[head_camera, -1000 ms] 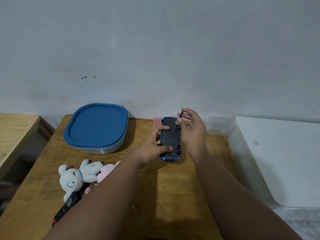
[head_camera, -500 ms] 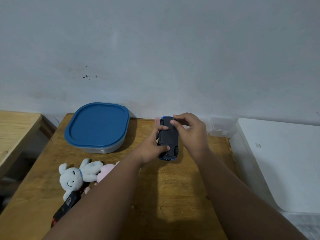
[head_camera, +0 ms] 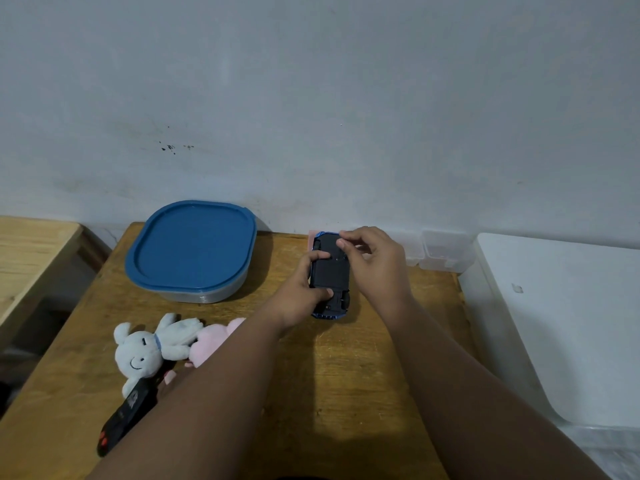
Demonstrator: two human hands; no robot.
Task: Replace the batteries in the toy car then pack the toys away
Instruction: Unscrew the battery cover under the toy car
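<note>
At the far left edge of the frame a pale wooden side table [head_camera: 31, 251] stands apart from the brown wooden table [head_camera: 329, 393] you work on. In the middle left, against the wall, a container with a blue lid [head_camera: 192, 247] sits closed. Below it lie a white plush bunny [head_camera: 149, 344] and, touching it on the right, a pink plush toy [head_camera: 214, 337], partly hidden by your left forearm. A black remote [head_camera: 124, 414] lies under the bunny, slanting to the lower left.

At the centre, the toy car [head_camera: 330, 271] lies upside down on the table, black underside up. Your left hand [head_camera: 301, 292] grips it from the left, thumb pressed on the near part of the underside and a finger curled on its side. Your right hand [head_camera: 377, 265] pinches the car's far end between thumb and forefinger, the other fingers curled. Right of that hand stand small clear plastic boxes [head_camera: 446, 252], then a large white bin lid [head_camera: 561, 323].
</note>
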